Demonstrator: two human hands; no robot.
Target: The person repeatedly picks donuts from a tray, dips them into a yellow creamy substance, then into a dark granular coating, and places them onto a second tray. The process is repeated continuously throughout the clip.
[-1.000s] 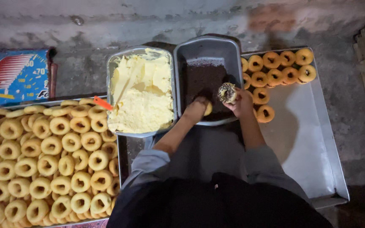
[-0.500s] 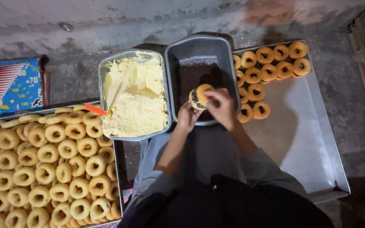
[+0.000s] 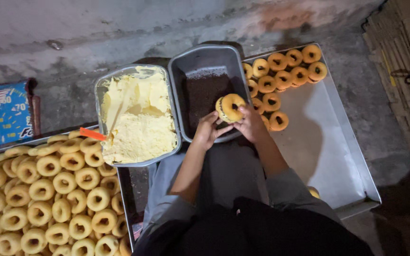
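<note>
Starting far to the left of the hands, one blue printed box (image 3: 3, 116) sits beside one big tray of plain doughnuts (image 3: 43, 199), packed too tightly and cut off by the picture's edge to count exactly, though several dozen show. Closer in, one metal pan of pale yellow cream (image 3: 136, 118) lies just left of the left hand, with one orange-handled spatula (image 3: 93, 134) resting at its near left corner. One second metal pan, holding dark chocolate sprinkles (image 3: 205, 95), lies directly under and beyond both hands.

The left hand (image 3: 208, 131) reaches forward from a bent forearm, its fingers curled and touching the lower left edge of one doughnut (image 3: 230, 107). The right hand (image 3: 251, 124) comes in from the other side, fingers closed around the doughnut's right and lower edge, so both hands are clamped on it together. The doughnut stands tilted on edge between them, raised above the near end of the sprinkle pan, its rim dark with sprinkles and its golden face turned up.

Right of the right hand, one wide steel tray (image 3: 328, 142) carries about eleven finished doughnuts (image 3: 290, 71) in rows along its far left corner, the nearest one just beside the right hand's knuckles.
</note>
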